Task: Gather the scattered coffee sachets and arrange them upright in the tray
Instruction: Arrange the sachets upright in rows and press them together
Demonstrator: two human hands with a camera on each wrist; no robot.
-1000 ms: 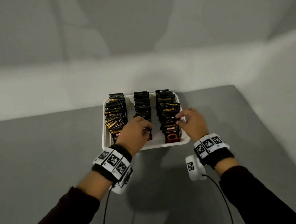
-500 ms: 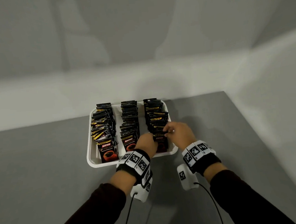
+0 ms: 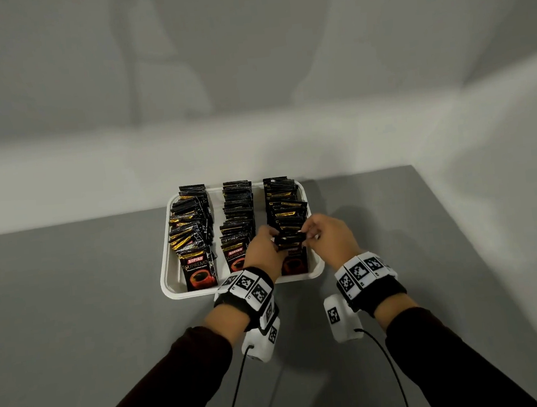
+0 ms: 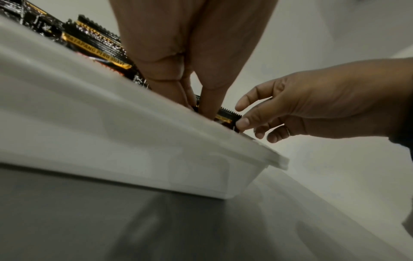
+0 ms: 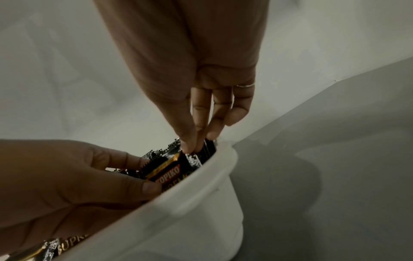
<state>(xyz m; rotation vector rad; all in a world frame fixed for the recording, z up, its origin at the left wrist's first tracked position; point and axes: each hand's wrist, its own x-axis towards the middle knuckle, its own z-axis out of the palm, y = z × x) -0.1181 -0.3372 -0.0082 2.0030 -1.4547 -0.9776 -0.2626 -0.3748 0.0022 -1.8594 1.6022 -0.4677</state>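
A white tray (image 3: 169, 280) on the grey table holds three rows of black-and-gold coffee sachets standing upright. Both hands are at the near end of the right row (image 3: 286, 214). My left hand (image 3: 275, 239) grips the left edge of the front sachets (image 3: 292, 241), and my right hand (image 3: 306, 234) pinches their right edge. In the left wrist view, the left hand's thumb and fingers (image 4: 202, 107) press down onto a sachet (image 4: 226, 115) behind the tray rim (image 4: 111, 113). The right wrist view shows right fingertips (image 5: 190, 146) pinching a sachet top (image 5: 170, 172).
The left row (image 3: 191, 230) and middle row (image 3: 237, 219) stand untouched. A pale wall rises just behind the tray. The grey table (image 3: 73, 304) runs to a right edge near the wall. No loose sachets show on the table.
My left hand has moved from the middle row across to the right row, joining the right hand on the front sachets. The head view has shifted, so the tray sits further left.
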